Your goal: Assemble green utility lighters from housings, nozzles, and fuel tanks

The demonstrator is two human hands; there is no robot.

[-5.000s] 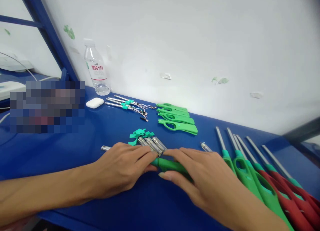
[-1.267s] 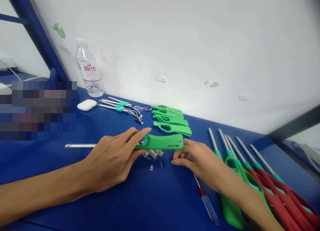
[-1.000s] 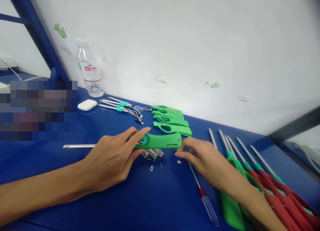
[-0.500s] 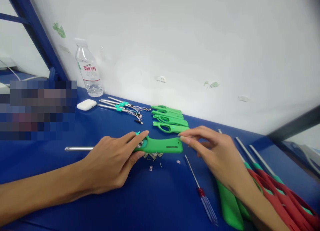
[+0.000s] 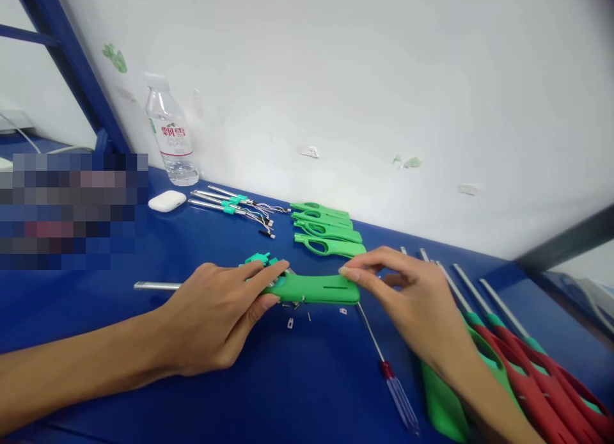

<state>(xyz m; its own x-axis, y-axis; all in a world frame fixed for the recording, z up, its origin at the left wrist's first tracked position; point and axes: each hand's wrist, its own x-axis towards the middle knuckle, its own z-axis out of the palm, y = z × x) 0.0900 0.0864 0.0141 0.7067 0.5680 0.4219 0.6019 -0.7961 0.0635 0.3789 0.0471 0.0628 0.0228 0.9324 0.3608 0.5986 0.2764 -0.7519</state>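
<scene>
A green long-nosed lighter (image 5: 314, 289) with a metal barrel is held level over the table by my left hand (image 5: 215, 316), which is closed around its trigger end. My right hand (image 5: 398, 284) has thumb and forefinger pinched together at the top edge of the handle's far end; whatever is between the fingertips is too small to make out. Teal plastic pieces (image 5: 259, 258) show behind my left fingers. Below the lighter lie small screws (image 5: 309, 317) and little pale clips (image 5: 290, 324), with other small parts partly hidden by the handle.
A screwdriver (image 5: 399, 396) lies in front. Several green handle shells (image 5: 330, 247) and metal barrels with wires (image 5: 225, 207) lie at the back. Red lighters (image 5: 551, 393) are at the right, a bottle (image 5: 170, 140) and white case (image 5: 167, 201) at the back left, against the wall.
The lighter has shifted slightly right and down and tilted. My right fingertips have come down from just above the handle's end onto it. More teal plastic shows behind my left hand.
</scene>
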